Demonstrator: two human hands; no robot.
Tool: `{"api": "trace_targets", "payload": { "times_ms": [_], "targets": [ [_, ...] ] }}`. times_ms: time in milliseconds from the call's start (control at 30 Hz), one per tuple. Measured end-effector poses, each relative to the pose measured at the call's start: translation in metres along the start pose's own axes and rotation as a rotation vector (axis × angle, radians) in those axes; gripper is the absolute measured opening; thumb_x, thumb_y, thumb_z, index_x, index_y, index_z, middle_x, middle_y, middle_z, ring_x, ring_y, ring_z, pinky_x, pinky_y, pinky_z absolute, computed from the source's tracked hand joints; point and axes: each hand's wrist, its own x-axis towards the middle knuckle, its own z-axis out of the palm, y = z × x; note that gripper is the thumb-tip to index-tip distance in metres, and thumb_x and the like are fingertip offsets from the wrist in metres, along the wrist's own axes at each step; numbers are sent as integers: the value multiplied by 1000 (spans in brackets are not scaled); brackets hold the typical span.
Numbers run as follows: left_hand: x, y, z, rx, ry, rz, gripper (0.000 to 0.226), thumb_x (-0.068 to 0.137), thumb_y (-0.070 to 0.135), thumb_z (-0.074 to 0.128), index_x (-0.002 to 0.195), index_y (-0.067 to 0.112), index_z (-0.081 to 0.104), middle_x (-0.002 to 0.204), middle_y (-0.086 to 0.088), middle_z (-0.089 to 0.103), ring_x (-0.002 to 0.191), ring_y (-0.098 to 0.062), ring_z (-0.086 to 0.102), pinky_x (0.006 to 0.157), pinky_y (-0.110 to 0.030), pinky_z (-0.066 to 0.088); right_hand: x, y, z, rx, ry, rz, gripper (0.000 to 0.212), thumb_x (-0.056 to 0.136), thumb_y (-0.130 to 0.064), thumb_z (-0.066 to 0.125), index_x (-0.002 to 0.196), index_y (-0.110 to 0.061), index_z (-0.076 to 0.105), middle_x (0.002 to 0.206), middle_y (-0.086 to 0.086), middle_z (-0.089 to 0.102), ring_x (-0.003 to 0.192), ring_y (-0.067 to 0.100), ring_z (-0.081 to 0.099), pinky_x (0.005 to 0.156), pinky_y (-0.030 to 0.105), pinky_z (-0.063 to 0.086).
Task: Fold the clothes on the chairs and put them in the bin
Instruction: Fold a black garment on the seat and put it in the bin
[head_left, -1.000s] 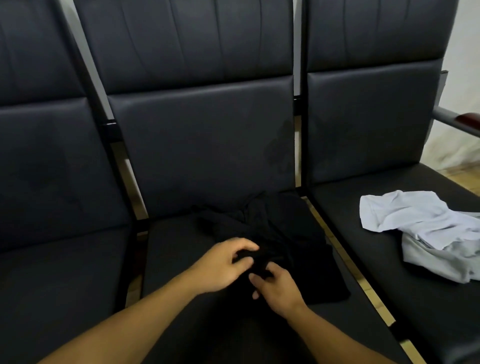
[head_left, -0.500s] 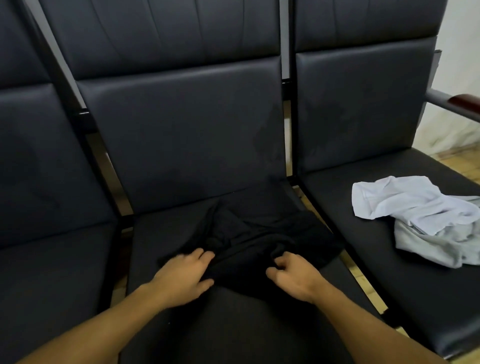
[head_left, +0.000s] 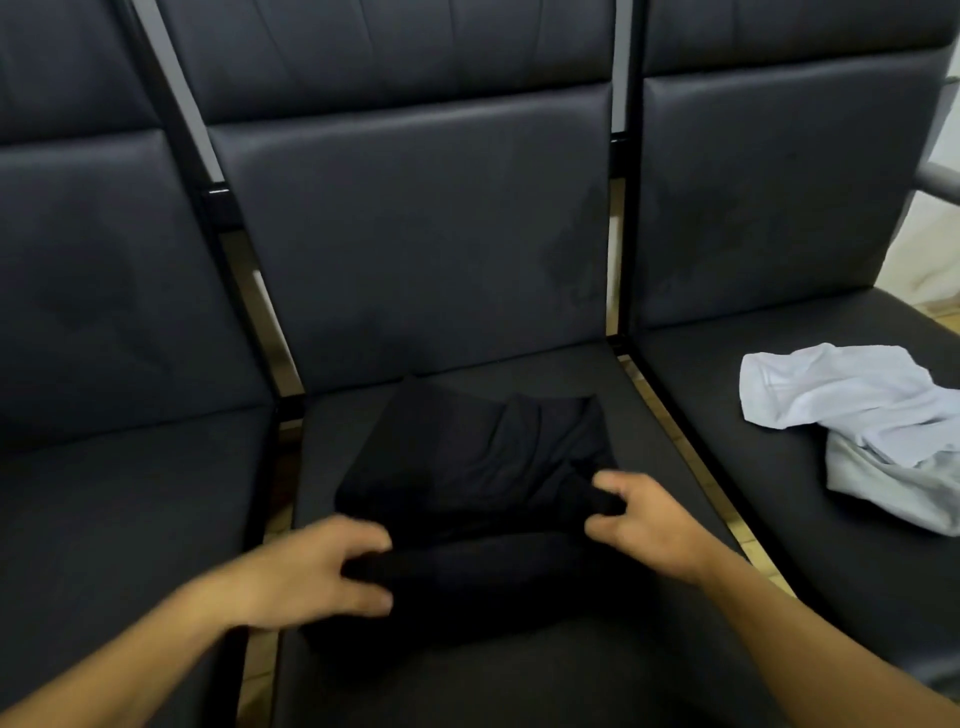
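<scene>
Since the earlier frames both hands have drawn apart to opposite ends of the black garment, which now lies spread wider and flatter on the middle chair seat instead of bunched between them. At far left, the left-hand chair stands bare, dark padded seat and back. Next, the left forearm reaches in from the lower left corner, and the left hand, blurred by motion, has its thumb above and its fingers curled below the near left edge of the black cloth, pinching a rolled fold of it. Across the fold, the right forearm comes in from the lower right, and the right hand pinches the near right corner of the same garment between thumb and curled fingers, knuckles turned outward. Further right, on the right-hand chair seat, a crumpled white garment lies partly over a pale grey garment, well apart from the hands. No writing or label can be read on any cloth or chair. No bin shows in this view.
</scene>
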Motion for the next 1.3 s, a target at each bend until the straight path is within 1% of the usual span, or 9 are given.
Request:
{"api": "trace_targets", "payload": {
  "times_ms": [133,267,400,600,767,933,1100,1200,1300],
  "targets": [
    [9,-7,-13,-468,139,-71,28,84,18,81,108,28,70,115,-1,73,105,-14,71,85,-24,55,3,12,-13,54,85,127,35,81,4,66,103,-16,48,95,8,70,73,17,64,64,32,50],
    [26,-35,3,367,220,-270,62,90,50,70,142,41,37,136,12,45,121,-8,51,99,-29,50,-2,19,-18,-478,-28,235,73,80,-21,74,132,-37,25,111,-2,49,97,21,60,81,32,50],
    [25,-38,31,819,560,73,48,91,51,58,134,31,52,132,6,44,119,-23,52,86,-39,52,-11,-2,-11,-711,92,-119,58,76,-32,70,125,-45,42,121,-12,26,116,17,33,93,31,43],
    [13,-57,47,751,176,59,81,90,79,32,159,42,14,164,19,2,154,-9,3,123,-29,8,-20,10,6,-832,-293,-87,64,76,-46,68,132,-51,39,145,-21,19,141,9,7,119,36,21],
    [4,-78,46,768,307,63,67,97,46,41,161,31,24,165,10,28,148,-11,35,119,-19,15,-23,16,7,-830,-292,-108,76,71,-40,69,136,-50,31,151,-21,11,149,10,-4,122,32,18],
    [-12,-68,44,581,204,48,89,92,70,46,157,47,-11,158,30,-33,147,9,-22,122,-16,-2,-24,23,10,-856,-184,-166,74,77,-20,63,139,-42,30,157,-21,15,151,8,-2,123,29,17],
    [-20,-72,39,640,148,52,74,93,57,42,157,49,5,161,32,-21,149,10,-11,122,-12,0,-20,32,9,-807,-30,-228,37,85,-14,59,115,-32,49,154,-20,36,149,7,17,119,23,23],
    [-11,-83,44,748,301,119,52,91,40,45,143,39,45,159,15,37,144,-9,41,118,-20,31,-17,30,9,-680,77,-234,28,88,-15,60,109,-35,60,132,-18,59,132,5,45,107,20,35],
    [-7,-68,44,528,430,80,27,100,29,52,125,38,56,133,16,62,121,-2,59,104,-22,47,-17,18,4,-528,110,-165,25,87,-18,58,93,-42,60,92,-19,67,87,2,62,77,28,49]
  ]
}}
